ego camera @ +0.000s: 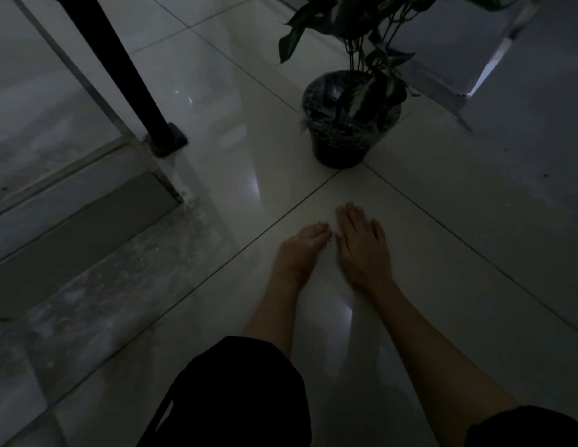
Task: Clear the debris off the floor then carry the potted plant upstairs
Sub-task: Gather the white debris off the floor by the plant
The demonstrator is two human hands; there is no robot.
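Both hands, left hand (302, 248) cupped, right hand (362, 245) flat-fingered, press floor (442, 204); potted plant (347, 124) holds leafy stems.

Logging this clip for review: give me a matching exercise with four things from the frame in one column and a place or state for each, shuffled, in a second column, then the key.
Things
1. left hand
2. right hand
3. potted plant
4. black post

Places or states
A. stands on the tiled floor beyond both hands, untouched
B. rises slanted at upper left, its foot by the step edge
C. lies flat, palm down, fingers spread on the tile
D. cupped, fingers curled, on the tile beside the other hand

Pairs: 1-D, 2-C, 3-A, 4-B
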